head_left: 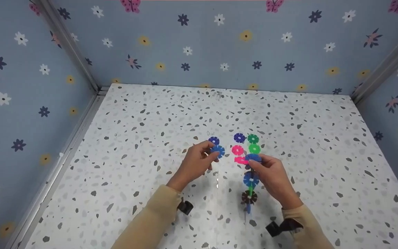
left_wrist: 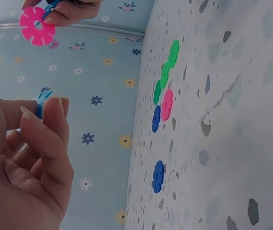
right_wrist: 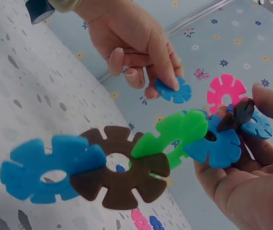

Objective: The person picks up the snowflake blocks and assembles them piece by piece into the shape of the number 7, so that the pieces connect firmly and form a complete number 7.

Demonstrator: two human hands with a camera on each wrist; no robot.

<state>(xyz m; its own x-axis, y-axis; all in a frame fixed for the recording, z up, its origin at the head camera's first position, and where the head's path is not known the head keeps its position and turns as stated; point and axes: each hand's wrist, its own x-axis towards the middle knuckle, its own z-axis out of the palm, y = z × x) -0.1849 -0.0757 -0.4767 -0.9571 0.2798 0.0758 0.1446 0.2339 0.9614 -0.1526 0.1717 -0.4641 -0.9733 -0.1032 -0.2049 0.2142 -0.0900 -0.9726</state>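
Note:
My left hand (head_left: 196,158) pinches a light blue notched disc (head_left: 218,151) between thumb and fingers, above the table. To its right, my right hand (head_left: 275,176) grips the upper end of a chain of interlocked notched discs. Seen in the right wrist view, the chain has a pink disc (right_wrist: 217,91) at the held end. Blue and brown discs follow, then a green disc (right_wrist: 175,125), a larger-looking brown disc (right_wrist: 119,195) and a blue disc (right_wrist: 24,167) at the loose end. The fingers partly hide the joints near the pink disc. A gap separates the left hand's disc from the chain.
Loose discs lie beyond the hands on the speckled white table (head_left: 150,117): a dark blue one (head_left: 214,139), a purple-blue one (head_left: 236,137), a pink one (head_left: 235,151), a dark green one (head_left: 253,136) and a light green one (head_left: 254,146). Flower-patterned walls (head_left: 216,34) enclose the table.

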